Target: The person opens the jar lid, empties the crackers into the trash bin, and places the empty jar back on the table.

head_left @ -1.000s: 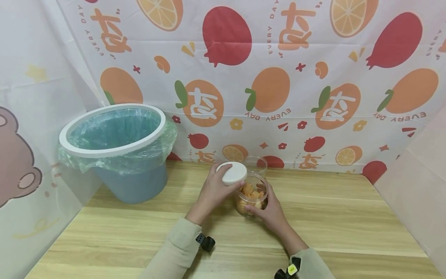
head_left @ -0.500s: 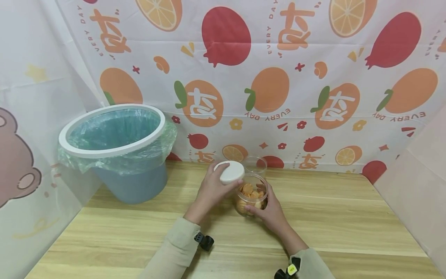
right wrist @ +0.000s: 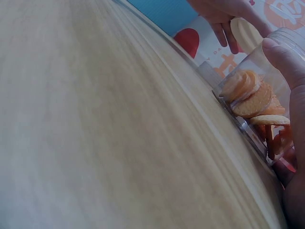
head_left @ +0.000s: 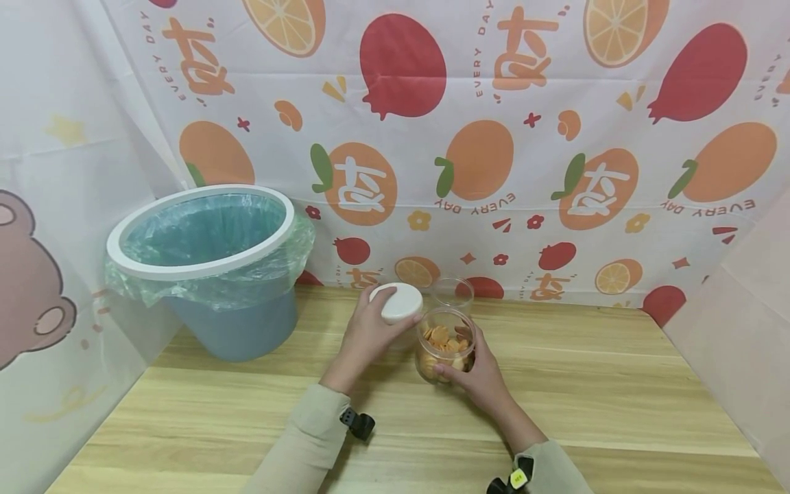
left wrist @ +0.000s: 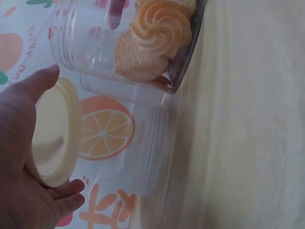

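In the head view my left hand (head_left: 369, 331) grips a round white lid (head_left: 401, 302) by its edge, just left of a clear jar (head_left: 435, 353) whose mouth is uncovered. Thumb and fingers spread across the lid, and its cream-coloured underside (left wrist: 50, 138) shows in the left wrist view. My right hand (head_left: 480, 376) holds the jar around its right side, thumb at the front. Swirled, golden cookies (left wrist: 159, 28) partly fill the jar, which stands upright on the wooden table (head_left: 555, 384). A second clear container (head_left: 455, 293) stands right behind it, partly hidden.
A blue bin (head_left: 241, 329) with a white rim and a green plastic liner stands at the back left. Fruit-printed cloth (head_left: 413, 192) hangs along the table's back edge, with pale panels at both sides.
My left hand has drawn the lid leftward, away from the jar's mouth. The right hand and the jar have stayed in place.
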`<state>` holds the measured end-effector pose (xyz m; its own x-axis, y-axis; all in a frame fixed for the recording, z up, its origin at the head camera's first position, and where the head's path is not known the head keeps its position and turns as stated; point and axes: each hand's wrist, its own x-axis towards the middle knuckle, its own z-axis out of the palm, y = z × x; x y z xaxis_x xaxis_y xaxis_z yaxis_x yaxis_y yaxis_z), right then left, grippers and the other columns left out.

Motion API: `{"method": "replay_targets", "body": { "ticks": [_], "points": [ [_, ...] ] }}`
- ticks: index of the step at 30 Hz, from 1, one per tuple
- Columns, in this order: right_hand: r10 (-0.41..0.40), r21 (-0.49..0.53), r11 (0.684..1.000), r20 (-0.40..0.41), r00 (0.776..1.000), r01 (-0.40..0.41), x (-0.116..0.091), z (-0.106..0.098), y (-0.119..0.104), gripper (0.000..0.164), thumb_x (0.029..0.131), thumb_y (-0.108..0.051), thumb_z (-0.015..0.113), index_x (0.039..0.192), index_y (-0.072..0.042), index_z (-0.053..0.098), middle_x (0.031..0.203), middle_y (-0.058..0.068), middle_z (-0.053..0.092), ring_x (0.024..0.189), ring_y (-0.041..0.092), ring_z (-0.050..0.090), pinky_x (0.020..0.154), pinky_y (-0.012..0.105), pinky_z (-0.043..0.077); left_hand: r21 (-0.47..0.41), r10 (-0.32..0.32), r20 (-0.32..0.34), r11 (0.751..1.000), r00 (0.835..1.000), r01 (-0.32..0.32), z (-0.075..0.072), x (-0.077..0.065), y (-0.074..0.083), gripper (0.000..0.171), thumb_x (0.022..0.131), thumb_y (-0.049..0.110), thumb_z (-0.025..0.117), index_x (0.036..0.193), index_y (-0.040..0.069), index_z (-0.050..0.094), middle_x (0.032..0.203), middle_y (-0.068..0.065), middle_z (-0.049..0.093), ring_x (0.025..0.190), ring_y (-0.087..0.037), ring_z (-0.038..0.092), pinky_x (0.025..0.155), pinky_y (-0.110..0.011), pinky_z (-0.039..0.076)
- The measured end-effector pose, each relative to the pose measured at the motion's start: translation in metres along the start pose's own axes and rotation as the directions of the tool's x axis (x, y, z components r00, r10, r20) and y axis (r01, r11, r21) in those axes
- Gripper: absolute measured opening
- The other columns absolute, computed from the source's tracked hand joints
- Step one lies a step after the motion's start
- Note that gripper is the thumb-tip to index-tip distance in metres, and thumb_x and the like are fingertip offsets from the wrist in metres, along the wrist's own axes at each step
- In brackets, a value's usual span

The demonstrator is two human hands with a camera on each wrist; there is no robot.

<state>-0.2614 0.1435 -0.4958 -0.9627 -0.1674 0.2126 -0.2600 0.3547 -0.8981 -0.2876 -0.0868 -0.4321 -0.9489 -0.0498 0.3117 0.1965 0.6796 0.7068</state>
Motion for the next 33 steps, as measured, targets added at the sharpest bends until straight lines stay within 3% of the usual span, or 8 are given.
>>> {"method": "replay_targets", "body": {
  "ticks": [15, 33],
  "points": [
    [0.007, -0.011, 1.0, 0.002, 1.0, -0.007, 0.0, 0.0, -0.001, 0.099, 0.077, -0.031, 0.088, 0.156, -0.031, 0.028, 0.152, 0.01, 0.048, 0.145, 0.031, 0.043, 0.12, 0.054, 0.031, 0.045, -0.014, 0.011, 0.999, 1.0, 0.014, 0.009, -0.001, -0.014, 0.07, 0.075, 0.049, 0.085, 0.132, 0.014, 0.065, 0.148, -0.022, 0.047, 0.128, -0.04, 0.056, 0.099, -0.054, 0.05],
    [0.032, 0.02, 0.999, 0.021, 0.999, -0.032, -0.001, -0.001, -0.002, 0.099, 0.079, -0.033, 0.087, 0.157, -0.034, 0.026, 0.155, 0.008, 0.045, 0.147, 0.03, 0.04, 0.121, 0.054, 0.029, 0.107, -0.06, 0.111, 0.993, 0.992, 0.048, 0.014, -0.002, -0.026, 0.077, 0.074, 0.054, 0.084, 0.134, 0.012, 0.063, 0.149, -0.026, 0.045, 0.124, -0.042, 0.057, 0.094, -0.054, 0.051]
  ]
}}
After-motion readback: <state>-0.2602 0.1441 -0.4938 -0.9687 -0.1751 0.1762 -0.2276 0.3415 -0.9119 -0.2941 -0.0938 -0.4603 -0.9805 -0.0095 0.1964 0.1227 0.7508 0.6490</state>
